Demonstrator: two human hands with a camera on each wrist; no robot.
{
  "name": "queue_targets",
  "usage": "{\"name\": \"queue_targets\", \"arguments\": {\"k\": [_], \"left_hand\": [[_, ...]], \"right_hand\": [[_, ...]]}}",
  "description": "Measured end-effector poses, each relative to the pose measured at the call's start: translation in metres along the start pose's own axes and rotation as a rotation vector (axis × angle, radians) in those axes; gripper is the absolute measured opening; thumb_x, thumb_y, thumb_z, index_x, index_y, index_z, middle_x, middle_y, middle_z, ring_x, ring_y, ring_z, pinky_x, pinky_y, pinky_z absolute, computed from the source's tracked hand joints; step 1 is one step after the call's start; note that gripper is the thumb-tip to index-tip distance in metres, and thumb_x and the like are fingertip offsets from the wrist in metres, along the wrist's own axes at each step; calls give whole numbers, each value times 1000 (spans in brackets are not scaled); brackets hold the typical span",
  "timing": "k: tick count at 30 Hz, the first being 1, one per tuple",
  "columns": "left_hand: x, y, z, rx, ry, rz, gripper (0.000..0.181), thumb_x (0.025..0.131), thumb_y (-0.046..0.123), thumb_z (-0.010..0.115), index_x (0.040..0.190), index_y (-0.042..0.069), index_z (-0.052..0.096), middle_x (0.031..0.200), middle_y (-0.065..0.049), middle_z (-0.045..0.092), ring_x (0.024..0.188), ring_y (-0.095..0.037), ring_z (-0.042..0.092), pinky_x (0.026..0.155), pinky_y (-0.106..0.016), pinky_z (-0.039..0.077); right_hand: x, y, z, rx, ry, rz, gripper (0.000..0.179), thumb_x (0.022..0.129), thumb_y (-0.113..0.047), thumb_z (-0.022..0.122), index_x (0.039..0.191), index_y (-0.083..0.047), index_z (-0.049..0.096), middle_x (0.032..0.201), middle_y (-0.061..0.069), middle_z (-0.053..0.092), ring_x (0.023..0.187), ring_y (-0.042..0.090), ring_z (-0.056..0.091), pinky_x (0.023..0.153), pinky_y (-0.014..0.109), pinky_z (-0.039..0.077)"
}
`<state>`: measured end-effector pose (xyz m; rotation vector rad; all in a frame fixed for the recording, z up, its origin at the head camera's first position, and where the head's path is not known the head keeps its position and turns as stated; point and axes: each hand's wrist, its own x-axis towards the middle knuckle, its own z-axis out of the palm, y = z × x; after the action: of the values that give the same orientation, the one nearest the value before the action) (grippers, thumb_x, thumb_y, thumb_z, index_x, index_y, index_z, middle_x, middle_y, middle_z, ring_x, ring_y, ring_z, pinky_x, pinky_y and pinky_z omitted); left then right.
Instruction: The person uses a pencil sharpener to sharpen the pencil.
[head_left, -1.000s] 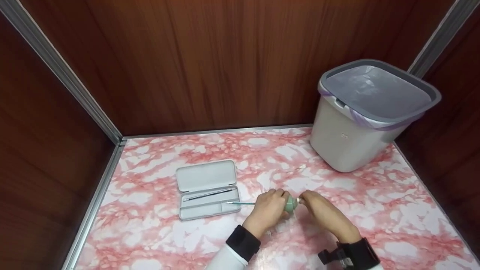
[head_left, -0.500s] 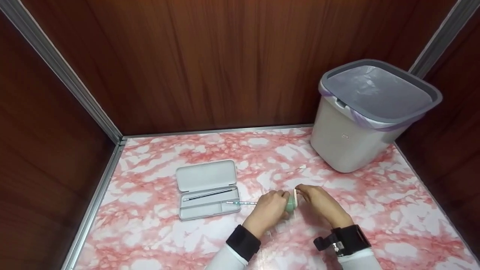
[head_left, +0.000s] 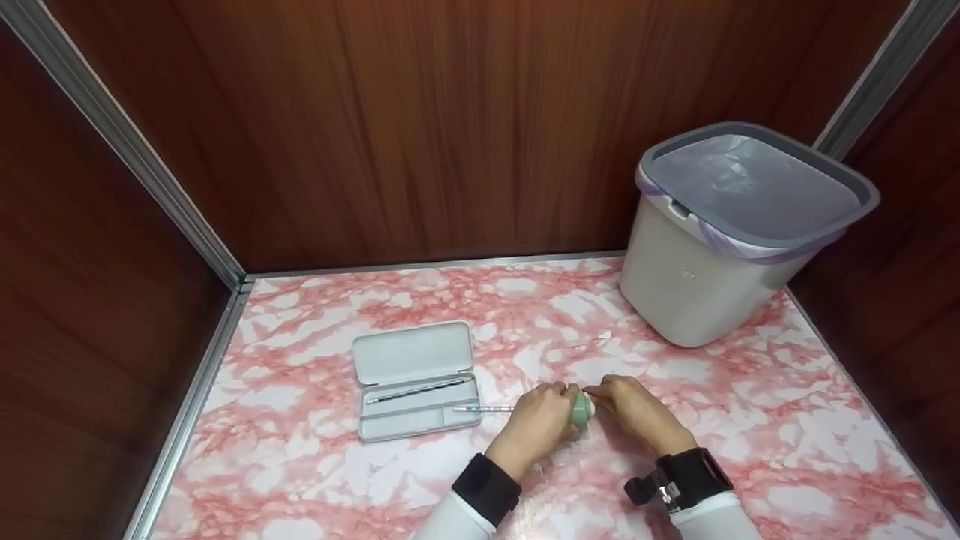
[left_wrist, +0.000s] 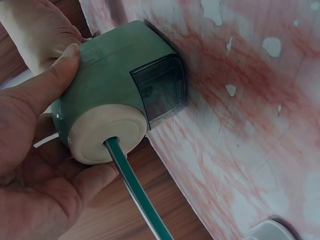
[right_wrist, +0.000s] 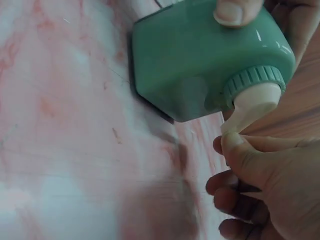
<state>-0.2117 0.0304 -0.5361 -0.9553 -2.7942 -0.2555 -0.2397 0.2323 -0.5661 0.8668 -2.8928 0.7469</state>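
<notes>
A green hand-crank pencil sharpener (left_wrist: 112, 65) stands on the table with its clear shavings drawer showing in the left wrist view. My left hand (head_left: 534, 421) grips its body, the thumb on top and fingers round the far side. A teal pencil (left_wrist: 136, 190) sticks out of the hole in its cream front disc. At the opposite end, my right hand (head_left: 643, 414) pinches the tip of the cream crank handle (right_wrist: 256, 102) between thumb and forefinger. The pencil's point is hidden inside the sharpener.
An open grey pencil case (head_left: 412, 354) lies left of the hands, with a dark pencil (head_left: 416, 391) in its upper compartment. The teal pencil's end reaches over the case's right side. A lined trash bin (head_left: 679, 292) stands at the back right. Wooden panels (head_left: 420, 135) enclose the table.
The crank handle has turned round with my right hand, which swings up and then down beside the sharpener. The teal pencil's visible side differs slightly. My left hand stays in place.
</notes>
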Motion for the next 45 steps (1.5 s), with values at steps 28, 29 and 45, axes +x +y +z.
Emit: {"name": "queue_targets", "arguments": {"k": [28,29,45], "left_hand": [[0,7,0,12,24,-82,56,69,39,87,114,10,67,95,-2,67,83,-19,64,63,-31,53],[0,7,0,14,26,-81,57,69,39,87,114,10,67,96,-2,67,83,-19,64,63,-31,53],[-2,5,-1,33,28,-43,61,69,37,87,118,9,66,101,-2,65,86,-19,63,71,-29,53]], "right_hand": [[-37,-28,7,-105,-31,-90,19,87,1,66,73,-12,64,70,-5,57,63,9,55,55,29,45],[-38,-30,7,-99,-30,-89,19,88,0,66,74,-12,64,71,-5,57,64,10,55,56,30,46],[-46,-52,-17,-81,45,-37,5,91,-5,66,89,-9,68,79,-8,57,71,10,59,61,31,49]]}}
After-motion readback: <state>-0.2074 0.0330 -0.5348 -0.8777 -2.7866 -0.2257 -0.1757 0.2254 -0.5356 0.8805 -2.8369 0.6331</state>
